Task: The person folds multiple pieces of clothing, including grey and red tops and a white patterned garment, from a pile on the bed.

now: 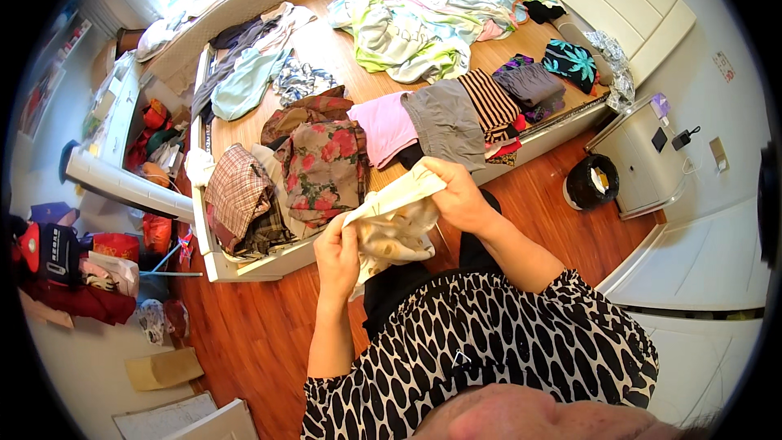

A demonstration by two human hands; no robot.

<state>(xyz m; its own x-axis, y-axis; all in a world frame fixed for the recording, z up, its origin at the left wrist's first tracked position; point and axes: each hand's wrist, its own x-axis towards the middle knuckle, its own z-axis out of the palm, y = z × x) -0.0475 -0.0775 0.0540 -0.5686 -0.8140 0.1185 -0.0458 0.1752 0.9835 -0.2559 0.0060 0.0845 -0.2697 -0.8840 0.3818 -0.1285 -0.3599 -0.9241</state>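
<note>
A cream garment with tan spots [393,228] hangs in front of my body, stretched between both hands. Its pale band-like upper edge is pinched at one end by my left hand [336,251] and at the other by my right hand [456,198]. The lower part sags in loose folds over my dark trousers. Just beyond my hands, on the bed base, lie a folded floral garment [324,165], folded grey shorts [444,124] and a pink folded cloth [384,126]. Whether the held garment is a top or a bottom, I cannot tell.
The wooden bed base [326,45] carries a loose heap of pale clothes [423,24], a plaid garment [238,191] and striped clothing [487,102]. A black bin [580,187] stands by a white cabinet [643,159] at right. Bags and clutter [90,269] fill the left side.
</note>
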